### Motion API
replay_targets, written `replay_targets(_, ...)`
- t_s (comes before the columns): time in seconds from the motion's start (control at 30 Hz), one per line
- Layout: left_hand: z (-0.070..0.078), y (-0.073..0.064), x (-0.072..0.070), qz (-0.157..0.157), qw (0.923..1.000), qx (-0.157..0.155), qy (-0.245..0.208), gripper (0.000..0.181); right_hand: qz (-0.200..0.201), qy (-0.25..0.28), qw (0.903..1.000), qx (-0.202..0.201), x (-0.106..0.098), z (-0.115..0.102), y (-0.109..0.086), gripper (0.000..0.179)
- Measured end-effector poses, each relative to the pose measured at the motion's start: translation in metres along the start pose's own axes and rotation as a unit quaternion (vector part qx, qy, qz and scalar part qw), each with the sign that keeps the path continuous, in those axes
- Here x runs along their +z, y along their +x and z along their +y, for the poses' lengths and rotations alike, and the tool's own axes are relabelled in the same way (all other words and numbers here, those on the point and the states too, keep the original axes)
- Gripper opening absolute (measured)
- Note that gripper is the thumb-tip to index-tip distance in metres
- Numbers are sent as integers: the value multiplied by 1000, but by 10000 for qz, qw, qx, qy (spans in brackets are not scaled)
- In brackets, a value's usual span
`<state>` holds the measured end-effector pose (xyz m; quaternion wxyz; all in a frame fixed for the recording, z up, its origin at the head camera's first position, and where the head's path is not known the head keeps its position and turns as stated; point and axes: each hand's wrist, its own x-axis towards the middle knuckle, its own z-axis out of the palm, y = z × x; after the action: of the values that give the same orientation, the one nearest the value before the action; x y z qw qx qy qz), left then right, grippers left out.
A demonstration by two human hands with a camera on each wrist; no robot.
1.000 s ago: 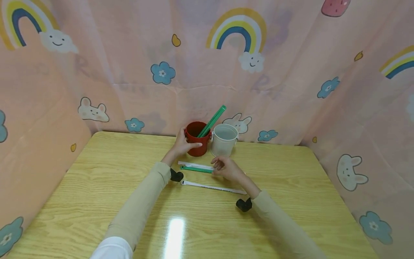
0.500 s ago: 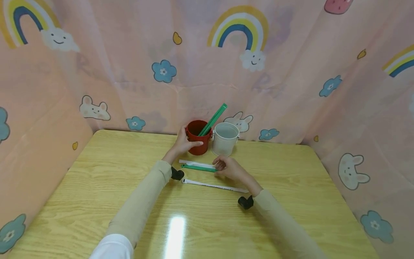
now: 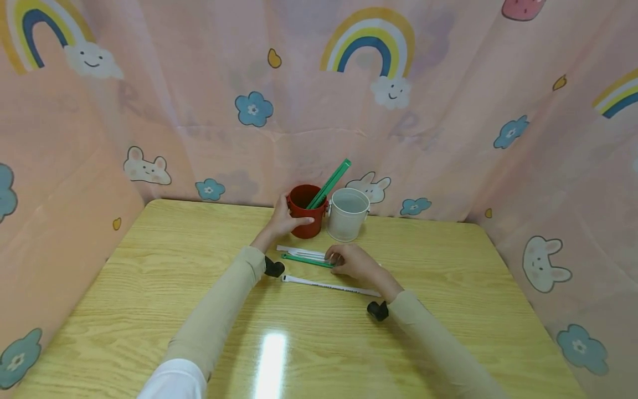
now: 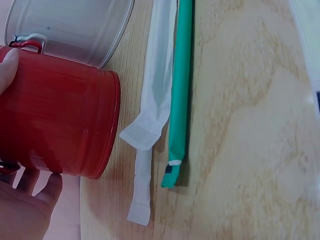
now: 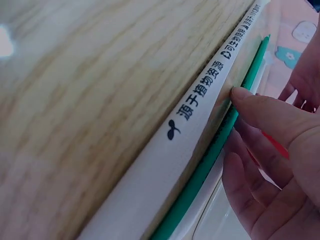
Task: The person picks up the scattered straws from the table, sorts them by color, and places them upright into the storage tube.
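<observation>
My left hand [image 3: 283,220] grips the red bucket [image 3: 308,227], its thumb across the front. Two green wrapped straws [image 3: 330,184] lean out of that bucket. My right hand [image 3: 351,261] has its thumb and fingers on either side of a green wrapped straw [image 3: 305,259] lying on the table, and appears to pinch it; in the right wrist view the thumb [image 5: 260,107] overlaps this straw. Just behind it, white wrapped straws [image 4: 157,80] lie alongside, partly overlapping. Nearer the person lies another white wrapped straw [image 3: 324,285] with dark printing.
A white bucket [image 3: 346,221] stands right beside the red one, near the back edge of the wooden table [image 3: 423,343]. A pink patterned cloth [image 3: 209,100] hangs behind and along both sides.
The right end of the green straw at my right hand has shifted slightly toward the person, away from the white straws. My left hand stays on the red bucket.
</observation>
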<state>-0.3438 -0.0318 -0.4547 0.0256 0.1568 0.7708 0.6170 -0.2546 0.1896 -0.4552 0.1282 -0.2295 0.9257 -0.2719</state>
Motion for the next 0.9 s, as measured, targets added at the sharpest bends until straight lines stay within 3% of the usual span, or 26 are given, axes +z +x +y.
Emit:
replay_targets(0.07,1,-1,0,-5,10000,35,-28,86,-31,-38,10000,6,-1,-2,0,21)
replay_targets(0.17,15,-8,-2,-100,9998,-50,-133,86,-65,-125,9999,-46,-1,-3,0,19)
replay_targets(0.3,16,-9,-1,-83,9999,-100,-84,85,-58,-404,9991,-95,0,-1,0,18)
replay_targets(0.4,3,-3,2,16,10000,-24,28,86,-39,-581,9983,-54,0,0,-2,18)
replay_targets(0.73,2,-3,1,27,10000,2,-61,85,66,-998,9942,-394,-10,-1,-10,21)
replay_targets(0.9,3,-3,1,27,10000,24,-91,85,74,-883,9947,-520,-16,-1,-14,22)
